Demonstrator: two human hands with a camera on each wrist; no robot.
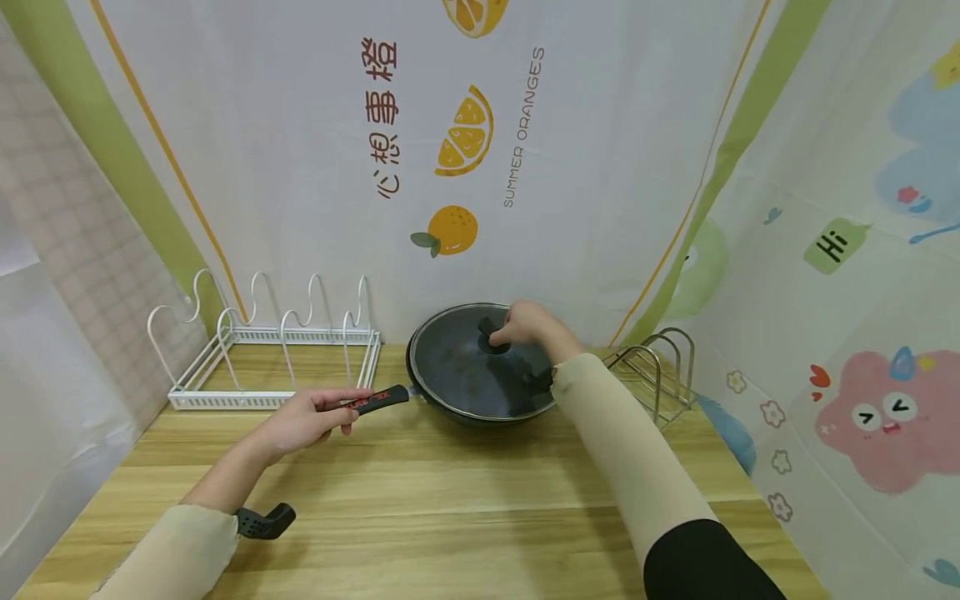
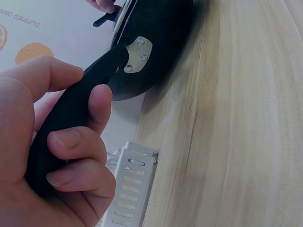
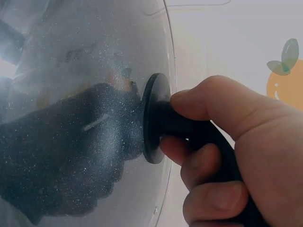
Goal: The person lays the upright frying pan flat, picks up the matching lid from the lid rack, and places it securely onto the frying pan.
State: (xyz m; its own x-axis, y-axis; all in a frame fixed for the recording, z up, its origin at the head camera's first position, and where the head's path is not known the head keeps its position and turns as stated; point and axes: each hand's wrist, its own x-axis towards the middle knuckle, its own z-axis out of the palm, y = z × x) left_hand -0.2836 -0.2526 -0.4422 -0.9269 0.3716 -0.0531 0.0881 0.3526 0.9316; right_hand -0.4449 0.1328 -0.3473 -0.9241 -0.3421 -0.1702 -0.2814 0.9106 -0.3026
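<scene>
Your left hand (image 1: 309,419) grips the pan handle (image 1: 384,399) | your right hand (image 1: 527,323) grips the lid knob (image 1: 491,335) | done: lid (image 1: 453,367) covers pan (image 1: 480,422) | apparently pending: any lifting

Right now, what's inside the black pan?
A glass lid covers the pan; the right hand grips the lid's knob. Through the lid, the inside just looks dark, so I can't tell whether anything's there.

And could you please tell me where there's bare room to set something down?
The table is widely bare in front of the pan, between the left hand and right sleeve, less so right of that sleeve. White rack, pan and wire rack crowd the back.
</scene>
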